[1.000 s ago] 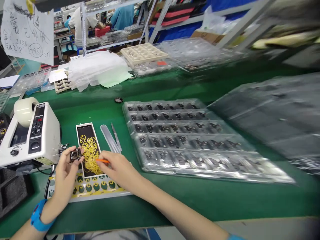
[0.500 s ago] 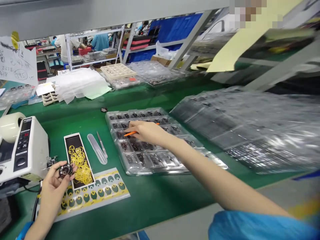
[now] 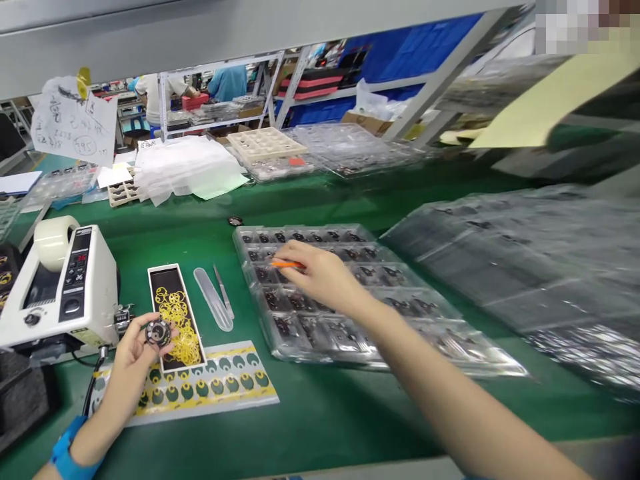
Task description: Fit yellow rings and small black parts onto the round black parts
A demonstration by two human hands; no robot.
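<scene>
My left hand (image 3: 134, 353) grips a small round black part (image 3: 159, 332) with a ring of silvery spots, its fingers closed around the edge. This hand is beside a narrow white box (image 3: 201, 347) of thin yellow rings (image 3: 173, 308). Over the left side of a clear plastic tray (image 3: 400, 365) is my right hand (image 3: 315, 277), closed on a thin orange stick (image 3: 287, 264). Dark small parts (image 3: 283, 327) lie in the tray's compartments. My right fingertips are partly hidden, so I cannot tell whether they touch a part.
A white tape dispenser (image 3: 95, 267) stands at left. Tweezers (image 3: 223, 293) and a translucent sleeve (image 3: 213, 299) lie right of the box, a yellow-patterned sheet (image 3: 235, 397) under it. Plastic-covered trays (image 3: 500, 253) fill the right. Another round part (image 3: 235, 221) lies behind the tray. Overhead runs a grey beam (image 3: 250, 40).
The camera view has swung left, so the bench appears farther right. My left hand still has the round part, and my right hand stays over the tray with the orange stick.
</scene>
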